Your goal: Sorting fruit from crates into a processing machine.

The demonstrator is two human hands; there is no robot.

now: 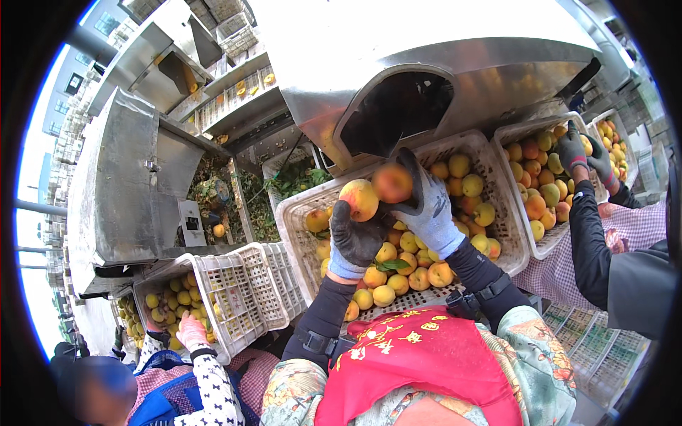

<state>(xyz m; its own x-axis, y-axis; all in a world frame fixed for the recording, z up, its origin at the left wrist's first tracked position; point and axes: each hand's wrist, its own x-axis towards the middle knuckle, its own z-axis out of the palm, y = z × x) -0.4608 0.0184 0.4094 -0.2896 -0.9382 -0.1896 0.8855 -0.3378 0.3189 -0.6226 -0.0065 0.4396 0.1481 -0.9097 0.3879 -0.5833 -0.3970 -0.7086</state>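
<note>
My gloved left hand [353, 238] is closed around one round red-yellow fruit [359, 199]. My gloved right hand [428, 211] grips another round, orange fruit [392, 183], above a white plastic crate [509, 214].

Both arms reach forward from the lower edge, forearms converging; left forearm [323, 312] angles up and rightward, right forearm [477, 270] up and leftward; dark sleeves on both, a strap round each. Left hand [353, 238] gloved, dark-coated palm partly showing, fingers bent upward in a cupping grip; right hand [430, 213] gloved, pale blue-grey back showing, dark fingers [410, 167] arched over and curled inward; both hands occupied, near each other at mid-front, right one slightly higher; wrists roughly straight.
</note>
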